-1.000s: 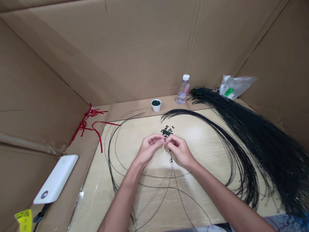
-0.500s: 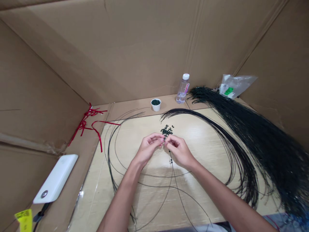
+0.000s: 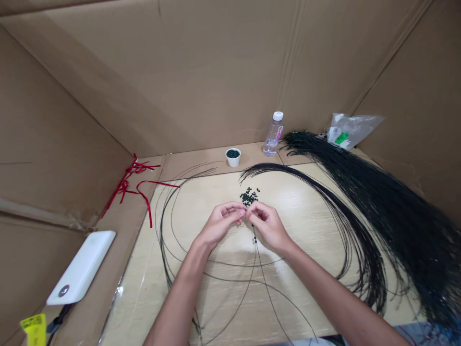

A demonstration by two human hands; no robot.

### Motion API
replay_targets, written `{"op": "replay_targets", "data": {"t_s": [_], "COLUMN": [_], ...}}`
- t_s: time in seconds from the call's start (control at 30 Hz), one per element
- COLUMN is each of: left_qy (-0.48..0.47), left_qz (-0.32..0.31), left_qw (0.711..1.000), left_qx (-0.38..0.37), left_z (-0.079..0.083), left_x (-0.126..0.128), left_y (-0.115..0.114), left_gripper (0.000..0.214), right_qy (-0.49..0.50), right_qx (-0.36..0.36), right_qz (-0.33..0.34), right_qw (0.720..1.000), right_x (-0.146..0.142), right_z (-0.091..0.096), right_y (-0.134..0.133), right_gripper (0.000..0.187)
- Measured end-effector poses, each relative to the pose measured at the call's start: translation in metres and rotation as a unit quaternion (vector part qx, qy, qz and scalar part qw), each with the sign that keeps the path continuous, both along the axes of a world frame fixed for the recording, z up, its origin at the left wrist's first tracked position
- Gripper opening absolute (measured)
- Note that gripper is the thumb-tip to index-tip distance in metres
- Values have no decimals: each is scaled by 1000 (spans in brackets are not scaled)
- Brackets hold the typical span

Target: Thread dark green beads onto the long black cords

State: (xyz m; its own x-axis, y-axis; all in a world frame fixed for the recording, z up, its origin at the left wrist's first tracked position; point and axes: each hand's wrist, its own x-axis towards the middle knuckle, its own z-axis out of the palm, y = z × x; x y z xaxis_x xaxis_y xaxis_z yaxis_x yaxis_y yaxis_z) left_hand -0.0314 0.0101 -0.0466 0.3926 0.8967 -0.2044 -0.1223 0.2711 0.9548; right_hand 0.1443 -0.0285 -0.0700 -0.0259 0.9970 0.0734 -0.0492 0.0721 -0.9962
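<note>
My left hand (image 3: 226, 218) and my right hand (image 3: 264, 221) meet over the middle of the table, fingertips pinched close together. A dark thin cord (image 3: 260, 264) with a few small dark beads (image 3: 255, 239) on it runs down from under my right hand. What lies between the fingertips is mostly hidden; the right fingers appear to pinch the cord. Whether a bead is in the left fingers is too small to make out. Just beyond the fingertips lies a loose pile of dark green beads (image 3: 249, 196).
A white cup (image 3: 233, 161) of green beads and a water bottle (image 3: 272, 135) stand at the back. Bundles of dark cord (image 3: 360, 235) and dark strands (image 3: 389, 206) fill the right. Red ribbon (image 3: 144, 192) and a white power bank (image 3: 82, 268) lie left. Cardboard walls (image 3: 223, 72) surround the table.
Both hands stay almost in place, fingertips still together. The view has shifted very slightly; the beads and cord lie much as before.
</note>
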Motion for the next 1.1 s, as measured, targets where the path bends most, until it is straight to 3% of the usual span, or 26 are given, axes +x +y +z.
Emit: {"op": "replay_targets", "data": {"t_s": [0.33, 0.57, 0.77, 0.9, 1.1], "left_qy": [19, 23, 11, 3, 19], "left_qz": [43, 55, 119, 121, 98], "left_qw": [999, 998, 993, 993, 995], "left_qx": [13, 14, 15, 10, 13], "left_z": [2, 0, 0, 1, -4], "left_x": [5, 8, 9, 9, 9], "left_y": [-2, -5, -4, -5, -5], "left_gripper": [39, 41, 45, 48, 47], "right_qy": [5, 62, 28, 3, 32], "right_qx": [1, -18, -16, -13, -23], "right_qz": [-33, -2, 43, 83, 14], "right_qw": [999, 998, 999, 996, 999], "right_x": [-3, -1, 5, 8, 3], "right_z": [-2, 2, 6, 9, 7], "right_y": [0, 2, 1, 1, 2], "right_gripper": [26, 23, 13, 18, 23]}}
